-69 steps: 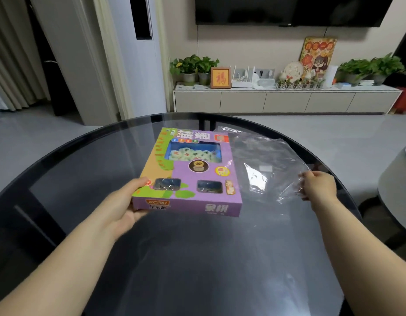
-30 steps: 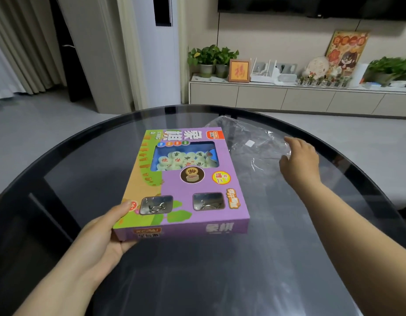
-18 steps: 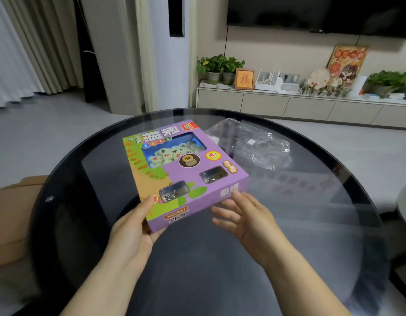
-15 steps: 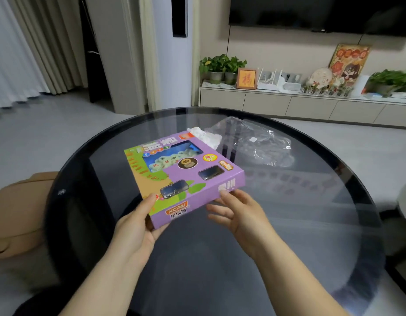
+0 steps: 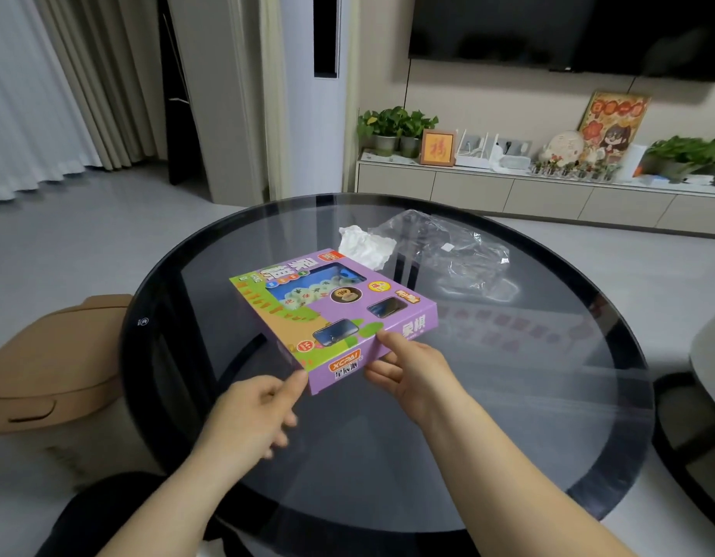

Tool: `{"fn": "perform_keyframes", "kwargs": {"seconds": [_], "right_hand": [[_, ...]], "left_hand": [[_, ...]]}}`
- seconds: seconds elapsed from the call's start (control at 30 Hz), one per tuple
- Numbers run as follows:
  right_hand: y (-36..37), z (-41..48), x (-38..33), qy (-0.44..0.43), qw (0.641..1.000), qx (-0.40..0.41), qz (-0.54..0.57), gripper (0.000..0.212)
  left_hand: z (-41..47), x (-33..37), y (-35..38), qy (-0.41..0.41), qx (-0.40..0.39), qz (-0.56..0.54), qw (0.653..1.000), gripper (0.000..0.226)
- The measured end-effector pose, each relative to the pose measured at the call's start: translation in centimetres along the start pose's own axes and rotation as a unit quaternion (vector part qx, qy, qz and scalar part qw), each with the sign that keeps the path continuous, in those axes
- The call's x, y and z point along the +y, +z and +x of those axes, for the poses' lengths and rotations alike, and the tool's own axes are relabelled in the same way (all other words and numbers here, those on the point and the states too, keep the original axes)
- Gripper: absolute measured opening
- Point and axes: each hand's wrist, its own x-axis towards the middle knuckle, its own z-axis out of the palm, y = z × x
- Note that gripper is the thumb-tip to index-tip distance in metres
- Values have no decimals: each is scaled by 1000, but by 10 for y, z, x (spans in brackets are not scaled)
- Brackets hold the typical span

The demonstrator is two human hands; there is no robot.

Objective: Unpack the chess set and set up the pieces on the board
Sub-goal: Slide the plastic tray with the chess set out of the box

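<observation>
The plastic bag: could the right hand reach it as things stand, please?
Likely yes, once freed: the right hand holds the box, yet only table lies between it and the bag.

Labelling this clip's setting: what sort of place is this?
Most likely a home living room: a wall-mounted TV above a low cabinet with potted plants, long curtains, and a round glass table.
</observation>
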Motion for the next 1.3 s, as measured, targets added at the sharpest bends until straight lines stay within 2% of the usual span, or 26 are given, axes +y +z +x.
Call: {"fn": "perform_keyframes", "kwargs": {"seconds": [0.03,0.07,0.1,0.13,0.17,0.23,0.3,0.4,0.43,0.47,0.5,0.53,0.57,0.6,0.63,0.7,0.8,0.9,1.0,1.1,1.13,1.2,1.23,1.3], "right_hand": [[0,0,0,1,1000,1,10,7],[0,-1,0,2,1000,-1,21,7],[0,-1,0,-1,999,-5,32,7],[1,-2,0,-5,999,-11,41,7],[1,-2,0,-10,999,-17,50,7],[1,-4,0,-17,998,-32,50,6],[-2,-8,-3,-22,998,-55,18,6],[-8,-16,-10,-77,991,-30,-104,19],[-11,-16,-11,-145,972,9,-183,21],[-15,-15,-12,-254,922,60,-286,24],[-18,-12,-15,-390,829,99,-388,28],[-21,-7,-18,-502,715,101,-476,35],[-21,-1,-19,-580,602,81,-543,42],[-22,4,-22,-623,517,51,-584,46],[-19,6,-28,-640,474,24,-604,42],[-12,4,-42,-649,433,0,-625,28],[-5,-1,-56,-644,394,-34,-655,27],[1,-2,-61,-647,360,-26,-672,30],[3,-3,-60,-650,331,-9,-684,35],[3,-6,-58,-666,302,22,-682,29],[3,-6,-58,-670,295,23,-681,24],[3,-9,-58,-657,293,10,-695,36],[4,-10,-59,-645,298,0,-704,40],[5,-11,-61,-626,313,-36,-714,35]], "left_hand": [[1,-6,-3,73,86,120,986,23],[5,-13,-6,168,166,203,950,31],[13,-20,-7,262,201,256,909,53],[21,-24,-8,345,210,293,867,74],[31,-26,-9,409,205,316,831,85],[51,-22,-10,483,194,328,788,83],[65,-16,-12,524,184,316,769,77],[68,-11,-19,531,161,265,789,75],[67,-10,-23,523,163,243,801,73],[64,-7,-26,517,171,223,809,68],[61,-5,-29,516,181,210,811,61],[58,-3,-32,515,188,207,810,56],[56,-1,-34,512,189,206,812,53],[54,1,-36,507,185,202,817,50],[53,2,-38,503,180,193,823,46],[50,3,-41,501,166,170,832,41],[50,4,-44,493,161,148,842,41],[51,6,-45,487,153,121,851,42],[51,5,-44,496,149,109,848,40],[50,1,-44,521,166,118,829,37],[50,0,-45,525,174,123,824,37],[50,-2,-45,527,185,127,820,36],[49,-3,-45,528,187,126,819,36],[49,-3,-45,527,187,122,820,36]]}}
